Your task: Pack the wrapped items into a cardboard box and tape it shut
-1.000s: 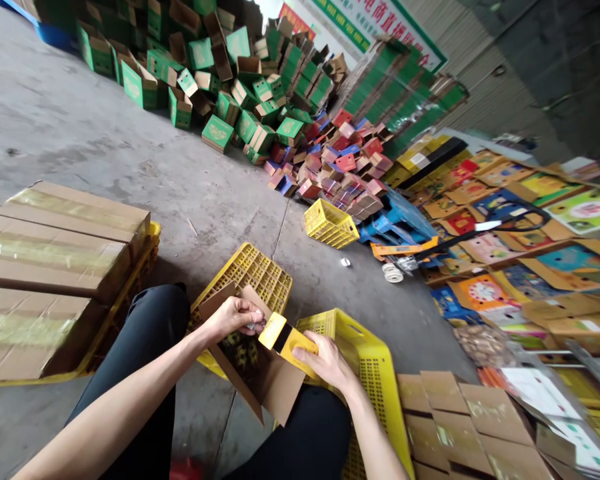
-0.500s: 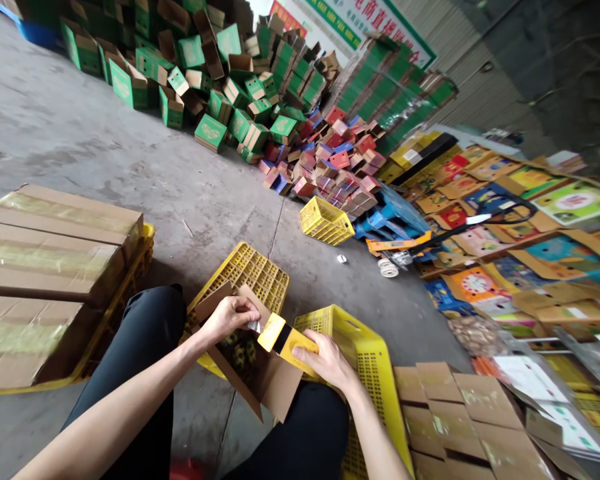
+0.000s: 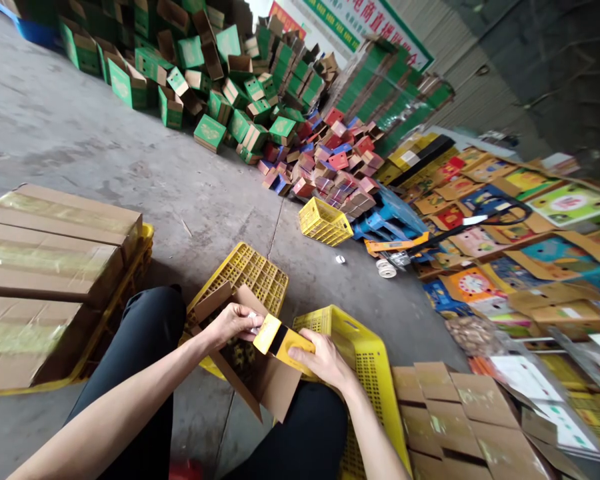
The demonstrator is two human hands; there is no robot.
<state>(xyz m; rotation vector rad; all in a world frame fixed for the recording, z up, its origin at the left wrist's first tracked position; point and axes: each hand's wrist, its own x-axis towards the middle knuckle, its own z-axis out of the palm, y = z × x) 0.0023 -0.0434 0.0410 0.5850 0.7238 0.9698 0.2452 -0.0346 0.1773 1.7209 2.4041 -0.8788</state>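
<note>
One yellow piece [image 3: 289,347] with a black band is gripped by the right hand [image 3: 324,360] above the open box [image 3: 281,388], its long axis slanted from near right to far left; beside its left end, something small and whitish [image 3: 255,323] is pinched by the left hand [image 3: 230,323].

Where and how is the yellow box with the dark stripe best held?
Probably by the right-hand end of the yellow box, coming from the right, thumb on its broad face, as the right grip has it. Its long shape points that end rightward; the other end sits close to the left grip, which pinches something small and pale, so is better left free.
</note>
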